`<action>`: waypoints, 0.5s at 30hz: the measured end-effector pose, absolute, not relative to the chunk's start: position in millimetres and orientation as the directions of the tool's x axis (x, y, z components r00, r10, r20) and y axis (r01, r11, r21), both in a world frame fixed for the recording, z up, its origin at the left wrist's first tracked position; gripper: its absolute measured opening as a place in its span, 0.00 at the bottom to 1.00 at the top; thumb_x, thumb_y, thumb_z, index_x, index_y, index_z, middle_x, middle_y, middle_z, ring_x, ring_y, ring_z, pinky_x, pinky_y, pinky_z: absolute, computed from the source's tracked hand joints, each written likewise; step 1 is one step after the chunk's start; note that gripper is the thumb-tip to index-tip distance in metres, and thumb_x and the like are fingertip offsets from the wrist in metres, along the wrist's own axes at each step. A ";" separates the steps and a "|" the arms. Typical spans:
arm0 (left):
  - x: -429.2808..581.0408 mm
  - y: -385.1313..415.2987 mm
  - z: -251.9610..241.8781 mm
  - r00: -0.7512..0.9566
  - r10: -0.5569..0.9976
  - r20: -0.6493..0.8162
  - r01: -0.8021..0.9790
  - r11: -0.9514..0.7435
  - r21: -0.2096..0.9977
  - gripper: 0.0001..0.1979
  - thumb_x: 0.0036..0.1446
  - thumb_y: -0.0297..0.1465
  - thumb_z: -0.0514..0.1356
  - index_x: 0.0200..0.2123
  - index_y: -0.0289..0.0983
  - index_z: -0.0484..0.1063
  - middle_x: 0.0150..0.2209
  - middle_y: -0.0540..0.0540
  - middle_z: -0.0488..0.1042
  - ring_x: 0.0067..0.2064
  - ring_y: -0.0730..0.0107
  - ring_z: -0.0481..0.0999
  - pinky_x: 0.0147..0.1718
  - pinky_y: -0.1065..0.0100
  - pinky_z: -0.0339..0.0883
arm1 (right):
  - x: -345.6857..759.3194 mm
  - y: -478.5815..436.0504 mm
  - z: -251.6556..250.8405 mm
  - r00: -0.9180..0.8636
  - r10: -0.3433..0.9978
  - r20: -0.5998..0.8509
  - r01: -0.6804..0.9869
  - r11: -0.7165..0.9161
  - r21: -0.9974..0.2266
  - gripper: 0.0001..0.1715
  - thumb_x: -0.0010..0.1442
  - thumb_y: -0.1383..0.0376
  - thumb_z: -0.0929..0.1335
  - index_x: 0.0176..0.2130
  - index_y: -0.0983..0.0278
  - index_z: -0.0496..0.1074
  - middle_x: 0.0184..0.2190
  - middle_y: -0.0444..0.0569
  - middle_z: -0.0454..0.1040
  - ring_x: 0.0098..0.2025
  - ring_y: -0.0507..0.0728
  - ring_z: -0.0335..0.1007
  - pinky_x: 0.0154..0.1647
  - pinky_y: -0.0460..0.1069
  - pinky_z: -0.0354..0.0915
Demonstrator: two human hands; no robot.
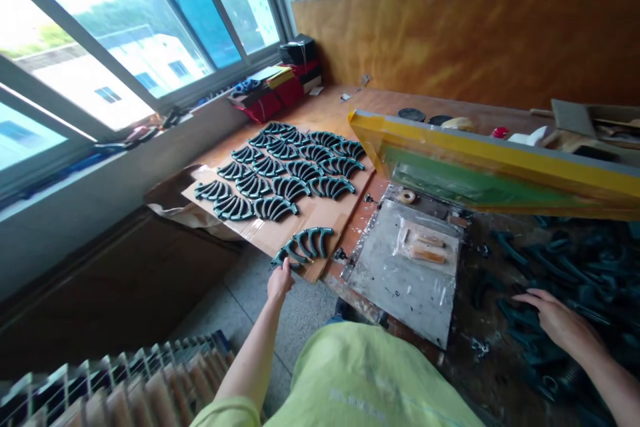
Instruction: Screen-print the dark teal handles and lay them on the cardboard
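My left hand pinches the near end of a curved dark green handle-like piece, at the left of a short row of such pieces on a cardboard sheet. Behind that row, several fanned groups of the same pieces cover the sheet. Off to the right, my right hand is over a loose pile of dark green pieces. Its fingers are drawn together at the end of one curved piece; the exact grip is partly lost in the dark pile.
A yellow-edged screen frame is raised over a grey base plate, which bears a clear-wrapped pad and a tape roll. A slatted rack stands at lower left. Windows line the left wall.
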State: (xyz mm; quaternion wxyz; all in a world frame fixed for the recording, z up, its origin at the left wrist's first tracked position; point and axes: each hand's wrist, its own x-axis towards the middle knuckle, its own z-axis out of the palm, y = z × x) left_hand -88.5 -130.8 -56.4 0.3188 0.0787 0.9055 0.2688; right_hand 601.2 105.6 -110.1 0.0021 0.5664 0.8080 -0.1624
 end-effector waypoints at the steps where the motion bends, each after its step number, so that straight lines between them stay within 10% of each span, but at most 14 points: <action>1: -91.0 -129.7 -55.3 -0.789 0.322 -0.524 0.015 0.862 0.507 0.27 0.59 0.52 0.46 0.24 0.38 0.70 0.20 0.42 0.76 0.26 0.56 0.79 0.25 0.62 0.70 | 603.5 105.8 -112.9 -0.356 0.915 -0.192 0.919 0.304 -0.253 0.31 0.49 0.73 0.59 0.44 0.52 0.79 0.56 0.54 0.70 0.47 0.61 0.75 0.45 0.54 0.68; 6: -94.8 -122.8 -44.3 -0.835 0.333 -0.437 0.156 0.907 0.392 0.27 0.58 0.54 0.47 0.24 0.39 0.69 0.24 0.42 0.77 0.30 0.53 0.79 0.33 0.59 0.70 | 604.0 103.6 -113.6 -0.349 0.913 -0.211 0.923 0.296 -0.244 0.31 0.50 0.69 0.58 0.48 0.54 0.78 0.58 0.54 0.68 0.51 0.62 0.73 0.49 0.54 0.68; 15: -15.9 -91.5 -34.0 -0.884 0.461 -0.077 0.407 0.839 0.361 0.32 0.55 0.54 0.53 0.56 0.42 0.66 0.64 0.36 0.60 0.64 0.48 0.58 0.57 0.53 0.57 | 604.9 103.1 -111.9 -0.355 0.926 -0.131 0.897 0.298 -0.327 0.24 0.50 0.65 0.61 0.42 0.50 0.80 0.57 0.61 0.69 0.44 0.64 0.76 0.39 0.56 0.70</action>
